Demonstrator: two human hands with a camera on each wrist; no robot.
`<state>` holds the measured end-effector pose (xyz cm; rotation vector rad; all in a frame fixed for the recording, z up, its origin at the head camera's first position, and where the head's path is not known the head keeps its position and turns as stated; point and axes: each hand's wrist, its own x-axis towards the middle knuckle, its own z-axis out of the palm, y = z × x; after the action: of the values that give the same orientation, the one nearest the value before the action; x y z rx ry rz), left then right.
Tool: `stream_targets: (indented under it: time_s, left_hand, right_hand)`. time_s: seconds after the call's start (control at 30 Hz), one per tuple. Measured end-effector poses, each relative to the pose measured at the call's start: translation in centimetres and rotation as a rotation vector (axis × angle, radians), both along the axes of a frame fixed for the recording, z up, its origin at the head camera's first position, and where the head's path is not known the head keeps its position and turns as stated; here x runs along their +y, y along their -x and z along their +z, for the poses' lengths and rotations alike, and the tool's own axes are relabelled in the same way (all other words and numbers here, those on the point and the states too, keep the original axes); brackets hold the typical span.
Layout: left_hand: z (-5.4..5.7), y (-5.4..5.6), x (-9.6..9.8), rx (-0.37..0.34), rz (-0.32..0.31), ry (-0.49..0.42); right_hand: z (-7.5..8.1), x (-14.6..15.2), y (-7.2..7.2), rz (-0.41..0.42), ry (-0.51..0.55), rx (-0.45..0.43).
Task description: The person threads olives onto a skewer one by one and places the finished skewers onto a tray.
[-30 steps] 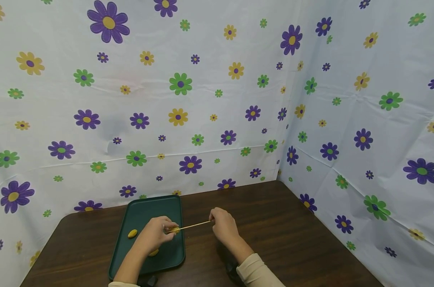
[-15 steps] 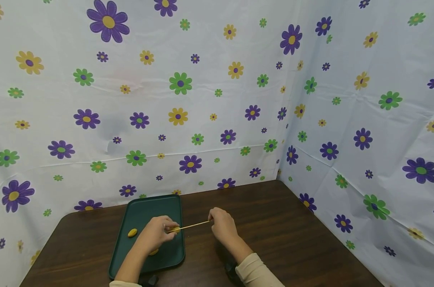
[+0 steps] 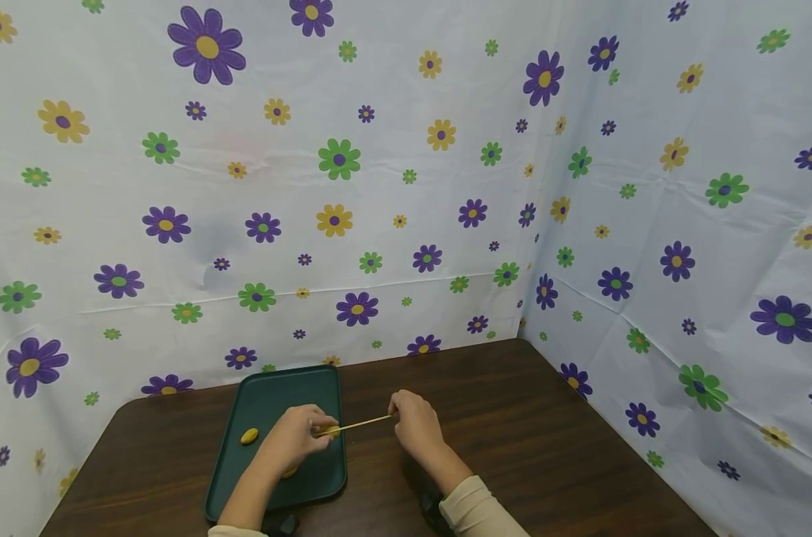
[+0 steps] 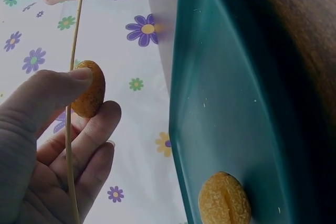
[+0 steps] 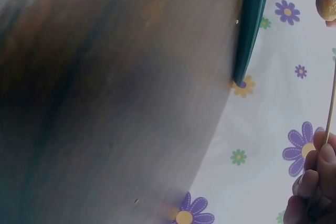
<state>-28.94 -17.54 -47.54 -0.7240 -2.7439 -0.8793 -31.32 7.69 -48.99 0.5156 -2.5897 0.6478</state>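
Note:
My left hand (image 3: 297, 434) is over the right side of the dark green tray (image 3: 291, 388). In the left wrist view its thumb and fingers pinch a golden-brown oval piece (image 4: 93, 95) with a speckled surface. A thin wooden skewer (image 4: 77, 24) runs along the near edge of that piece, behind the thumb and down across the palm; I cannot tell whether it pierces the piece. My right hand (image 3: 417, 426) pinches the skewer's other end, above the table to the right of the tray. A similar creased piece (image 4: 224, 200) lies on the tray.
The tray stands on a dark wood table (image 3: 513, 425), left of its middle. A yellow oval piece (image 3: 249, 435) lies on the tray's left side, and another (image 3: 288, 472) is mostly hidden by the left arm. A white flower-print sheet (image 3: 379, 239) hangs behind and to the right.
Both hands keep nearly the same place and grip on the piece and the skewer. The head view has shifted slightly.

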Motion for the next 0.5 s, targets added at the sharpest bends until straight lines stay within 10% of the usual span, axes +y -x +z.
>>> stream_targets:
  time_s: [0.5]
  left_hand:
    - [-0.15,0.1,0.55,-0.054,0.006,0.008]
  right_hand:
    - [0.21,-0.29,-0.32,-0.004,0.005,0.001]
